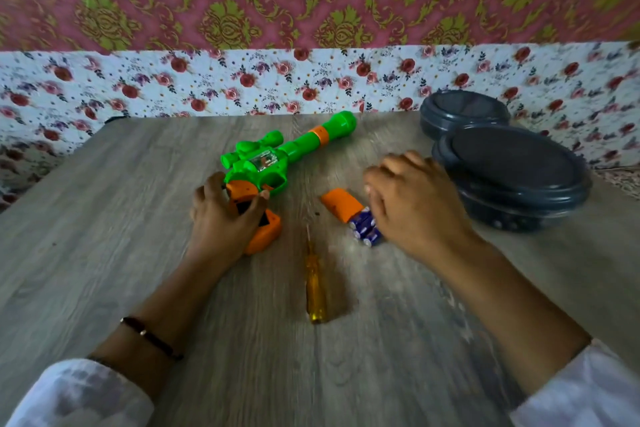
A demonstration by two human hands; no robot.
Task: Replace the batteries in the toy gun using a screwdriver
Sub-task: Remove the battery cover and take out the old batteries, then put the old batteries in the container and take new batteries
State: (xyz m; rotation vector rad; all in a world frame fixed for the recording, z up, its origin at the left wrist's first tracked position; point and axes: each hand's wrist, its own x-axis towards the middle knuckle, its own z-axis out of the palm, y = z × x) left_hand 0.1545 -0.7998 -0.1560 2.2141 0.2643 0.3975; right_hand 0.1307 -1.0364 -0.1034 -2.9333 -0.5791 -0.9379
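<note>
- We see the toy gun (273,158) lying on its side on the wooden table (104,253), green barrel pointing away and to the right, orange grip toward us.
- Our left hand (225,215) lies over the orange grip, fingers and thumb curled round it; a dark opening in the grip shows between thumb and fingers.
- Our right hand (412,204) is well apart from the left, palm down over the batteries (365,227), fingers bent downward. Motion blur and the back of the hand hide the fingertips, so we cannot tell whether it grips anything.
- The batteries are purple-blue and lie in a small cluster, partly under the right hand and touching the orange cover (341,204).
- The cover lies loose on the table, between the gun grip and the right hand.
- The screwdriver (314,282) with a clear yellow handle lies untouched between our forearms, tip pointing away from us, toward the gap between grip and cover.
- Two dark grey lidded containers (512,170) sit at the right of the table, the nearer one just beside the right hand.
- A thin dark bracelet (149,336) circles the left wrist, and white sleeves (79,392) cover both forearms near us.
</note>
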